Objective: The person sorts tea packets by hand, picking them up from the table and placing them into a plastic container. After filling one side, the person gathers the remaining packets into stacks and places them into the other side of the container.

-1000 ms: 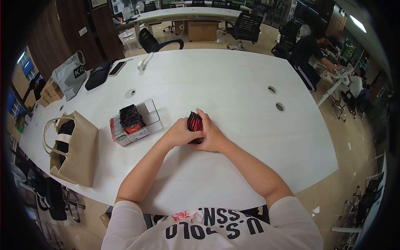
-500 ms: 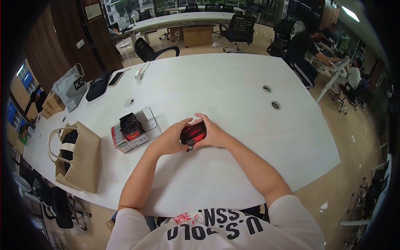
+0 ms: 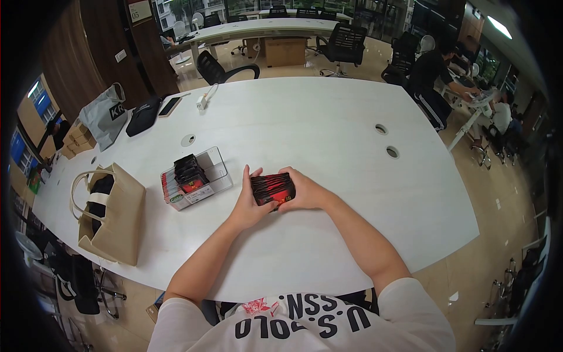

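Between both hands is a stack of black-and-red packets (image 3: 273, 189), held just above the white table (image 3: 328, 135). My left hand (image 3: 250, 202) grips its left side, with the thumb along the lower edge and the fingers up the side. On the right side, my right hand (image 3: 302, 190) is wrapped round the stack. To the left of my hands stands a clear plastic box (image 3: 218, 167). More black-and-red packets (image 3: 190, 173) lie in its left part, some upright in a row and some piled on top.
A beige tote bag (image 3: 126, 217) stands at the left. Farther back are a grey bag (image 3: 105, 120), a black pouch (image 3: 143, 116), a phone (image 3: 170, 107) and a white charger (image 3: 202, 103). A person (image 3: 431, 73) sits beyond the table's right end.
The stack has turned so more of its packet faces and edges show. My left hand has shifted its hold along the stack's side. The whole view has moved slightly.
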The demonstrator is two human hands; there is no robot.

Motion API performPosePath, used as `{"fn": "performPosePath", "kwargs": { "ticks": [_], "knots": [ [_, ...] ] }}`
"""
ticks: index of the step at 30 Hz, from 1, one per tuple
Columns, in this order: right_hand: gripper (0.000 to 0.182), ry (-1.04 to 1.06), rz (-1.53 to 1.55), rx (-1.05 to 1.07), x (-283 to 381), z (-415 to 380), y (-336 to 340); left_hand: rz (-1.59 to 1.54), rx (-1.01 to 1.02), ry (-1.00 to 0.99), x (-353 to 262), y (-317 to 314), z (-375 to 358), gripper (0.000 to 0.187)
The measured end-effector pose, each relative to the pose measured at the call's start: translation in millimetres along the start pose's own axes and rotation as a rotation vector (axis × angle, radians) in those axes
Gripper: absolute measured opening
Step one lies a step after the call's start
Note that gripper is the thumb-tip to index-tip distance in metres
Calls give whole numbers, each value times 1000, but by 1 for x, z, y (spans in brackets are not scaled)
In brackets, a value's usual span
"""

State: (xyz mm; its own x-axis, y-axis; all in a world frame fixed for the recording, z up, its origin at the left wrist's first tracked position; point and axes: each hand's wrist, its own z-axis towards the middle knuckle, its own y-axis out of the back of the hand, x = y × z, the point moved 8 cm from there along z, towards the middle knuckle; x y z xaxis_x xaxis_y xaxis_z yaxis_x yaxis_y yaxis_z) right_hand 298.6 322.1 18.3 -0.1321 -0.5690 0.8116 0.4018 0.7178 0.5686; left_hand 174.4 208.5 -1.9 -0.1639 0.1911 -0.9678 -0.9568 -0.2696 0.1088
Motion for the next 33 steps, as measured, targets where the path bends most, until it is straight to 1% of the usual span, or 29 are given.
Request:
{"fn": "performPosePath", "kwargs": {
  "ticks": [1,4,7,10,13,16,19,22,25,28,31,32,33],
  "knots": [
    [92,-2,25,53,0,-1,-1,7,4,19,2,4,0,134],
    [86,-13,45,66,1,0,-2,332,149,2,-14,6,-4,128],
    [79,-11,-11,24,3,1,-6,412,130,-57,-22,10,-7,116],
    [76,-39,75,37,7,-1,-10,391,99,-1,-18,13,-7,106],
    [76,24,140,32,6,0,-13,357,79,-25,-18,13,-8,99],
    [73,34,204,15,10,0,-15,307,66,-11,-28,14,-10,97],
    [71,68,248,-7,17,0,-13,272,54,-5,-24,18,-9,96],
    [70,62,245,-14,25,-2,-12,482,56,-158,-30,22,-8,100],
    [68,55,255,-22,23,0,-9,497,101,-162,-47,22,-8,104],
    [67,181,209,-94,53,14,-2,540,58,-212,-74,38,-9,113],
    [72,275,14,-108,101,51,14,586,-111,-303,-121,75,-16,123],
    [72,277,-40,-104,123,66,19,687,-204,-420,-138,91,-23,130],
    [71,257,-78,-44,137,86,19,749,-282,-456,-152,110,-31,129]
  ]
}}
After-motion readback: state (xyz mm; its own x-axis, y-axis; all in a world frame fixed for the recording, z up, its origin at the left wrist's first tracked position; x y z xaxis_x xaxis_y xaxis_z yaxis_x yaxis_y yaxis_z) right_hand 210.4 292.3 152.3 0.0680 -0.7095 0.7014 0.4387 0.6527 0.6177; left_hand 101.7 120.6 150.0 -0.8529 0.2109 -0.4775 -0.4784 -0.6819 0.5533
